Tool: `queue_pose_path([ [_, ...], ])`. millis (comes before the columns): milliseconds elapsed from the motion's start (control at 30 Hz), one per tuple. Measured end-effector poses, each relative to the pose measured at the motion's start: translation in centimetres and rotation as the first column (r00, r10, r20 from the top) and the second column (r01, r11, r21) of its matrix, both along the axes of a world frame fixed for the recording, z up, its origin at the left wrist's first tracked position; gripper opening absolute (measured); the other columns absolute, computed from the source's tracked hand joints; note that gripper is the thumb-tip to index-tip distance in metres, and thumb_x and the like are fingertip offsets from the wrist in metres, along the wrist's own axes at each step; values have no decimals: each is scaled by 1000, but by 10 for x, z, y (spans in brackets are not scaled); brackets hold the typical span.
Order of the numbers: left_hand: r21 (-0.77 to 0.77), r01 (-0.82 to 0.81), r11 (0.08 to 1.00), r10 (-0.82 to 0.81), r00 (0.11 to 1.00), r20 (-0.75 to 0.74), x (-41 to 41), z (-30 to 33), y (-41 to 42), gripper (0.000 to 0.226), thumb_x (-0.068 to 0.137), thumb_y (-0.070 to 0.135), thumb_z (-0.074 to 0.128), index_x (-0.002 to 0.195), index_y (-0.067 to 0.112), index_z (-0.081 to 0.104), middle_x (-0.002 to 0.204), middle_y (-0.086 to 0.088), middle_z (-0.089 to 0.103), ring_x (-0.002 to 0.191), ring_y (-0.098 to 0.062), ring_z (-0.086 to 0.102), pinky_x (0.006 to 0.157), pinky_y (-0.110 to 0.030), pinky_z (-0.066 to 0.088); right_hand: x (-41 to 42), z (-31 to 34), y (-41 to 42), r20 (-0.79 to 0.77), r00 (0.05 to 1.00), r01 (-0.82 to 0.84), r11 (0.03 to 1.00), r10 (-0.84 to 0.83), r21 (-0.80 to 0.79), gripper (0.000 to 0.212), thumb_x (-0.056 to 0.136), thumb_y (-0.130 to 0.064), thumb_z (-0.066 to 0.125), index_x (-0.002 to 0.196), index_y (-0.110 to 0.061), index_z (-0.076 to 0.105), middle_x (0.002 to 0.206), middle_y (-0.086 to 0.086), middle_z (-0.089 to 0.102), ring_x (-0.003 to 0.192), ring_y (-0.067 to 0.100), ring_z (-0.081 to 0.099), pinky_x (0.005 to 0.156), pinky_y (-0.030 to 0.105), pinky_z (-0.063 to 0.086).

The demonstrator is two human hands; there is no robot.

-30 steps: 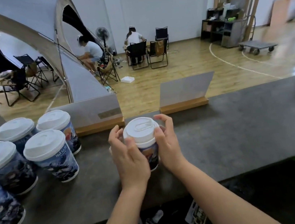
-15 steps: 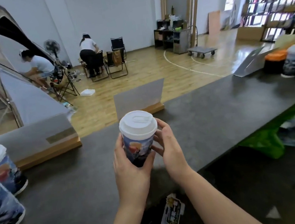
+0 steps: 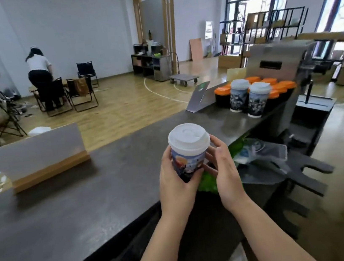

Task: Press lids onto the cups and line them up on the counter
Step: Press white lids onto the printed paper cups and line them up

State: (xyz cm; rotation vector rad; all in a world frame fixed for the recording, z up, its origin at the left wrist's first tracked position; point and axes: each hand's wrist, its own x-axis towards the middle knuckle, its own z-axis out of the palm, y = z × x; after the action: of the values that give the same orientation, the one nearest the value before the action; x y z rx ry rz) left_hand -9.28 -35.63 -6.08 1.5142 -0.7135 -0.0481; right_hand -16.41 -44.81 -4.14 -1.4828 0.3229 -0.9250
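Observation:
A printed paper cup (image 3: 188, 163) with a white lid (image 3: 188, 137) on it is lifted above the front edge of the dark counter (image 3: 72, 210). My left hand (image 3: 178, 192) grips its lower body from the left and below. My right hand (image 3: 224, 169) is close on the cup's right, fingers loosely bent, fingertips just beside the cup wall; contact is unclear. Two more lidded printed cups (image 3: 247, 97) stand at the counter's far right end.
Black cups with orange lids (image 3: 277, 87) cluster behind the two lidded cups, next to a metal machine (image 3: 279, 66). A sign plate in a wooden base (image 3: 44, 157) stands on the counter's far left. Green and clear plastic bags (image 3: 258, 155) lie below the counter's right.
The cup has been lifted off the counter and carried right as my view swung right. The group of lidded cups on the left has left the view; the right cluster came closer.

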Motion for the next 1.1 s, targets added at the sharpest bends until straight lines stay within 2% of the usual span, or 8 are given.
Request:
queue_pose_path([
  [133,15,90,996,-90,996,-21,-10,-1,-69,85,74,20,86,142,37,37,136,19,52,125,3,51,102,-26,50,-18,-7,-66,-5,999,52,998,-52,20,44,97,-45,31,135,-32,47,137,-6,56,128,10,52,106,45,44],
  [300,4,160,987,-158,977,-142,12,-4,-129,80,74,13,86,137,36,43,132,17,56,115,10,55,87,-11,49,-3,-16,-129,-24,997,74,995,-73,68,39,102,-37,34,135,-26,51,135,-3,59,127,11,53,110,47,41],
  [400,35,194,980,-187,972,-143,39,-4,-162,78,75,10,84,137,34,44,124,21,59,106,18,56,82,-8,49,21,-22,-163,-24,997,72,993,-70,94,28,105,-27,39,129,-31,53,131,-6,60,126,10,54,109,40,43],
  [600,84,209,974,-199,973,-114,108,-7,-242,78,75,7,84,137,32,43,120,20,60,106,17,57,85,-9,49,84,-30,-235,-29,998,58,995,-56,77,33,105,-18,40,124,-43,49,129,-14,57,124,6,53,107,36,44],
  [733,104,162,981,-151,983,-107,146,-17,-292,79,73,10,85,136,32,43,130,12,60,121,-5,58,102,-35,51,119,-29,-281,-85,993,80,997,-81,-19,37,104,-20,42,122,-53,44,135,-15,52,127,-3,46,108,27,39],
  [833,118,125,985,-113,989,-98,166,-18,-334,78,72,14,85,134,29,40,132,10,60,123,-7,58,104,-40,50,143,-29,-320,-97,995,31,999,-34,-35,41,104,-16,41,131,-47,41,139,-13,49,127,-7,44,106,19,38],
  [1000,126,106,986,-94,991,-96,188,-9,-395,71,80,2,78,126,25,30,128,8,55,113,3,57,95,-19,51,170,-30,-379,-70,997,18,1000,-16,23,43,104,-12,39,136,-41,38,139,-13,47,127,-2,43,103,14,35],
  [1100,131,50,990,-40,996,-79,201,-10,-420,65,81,-1,76,126,22,35,130,4,56,121,-5,57,99,-22,49,186,-31,-410,-28,999,-13,999,15,49,42,105,-8,32,137,-35,40,145,-9,45,131,-2,39,105,8,32],
])
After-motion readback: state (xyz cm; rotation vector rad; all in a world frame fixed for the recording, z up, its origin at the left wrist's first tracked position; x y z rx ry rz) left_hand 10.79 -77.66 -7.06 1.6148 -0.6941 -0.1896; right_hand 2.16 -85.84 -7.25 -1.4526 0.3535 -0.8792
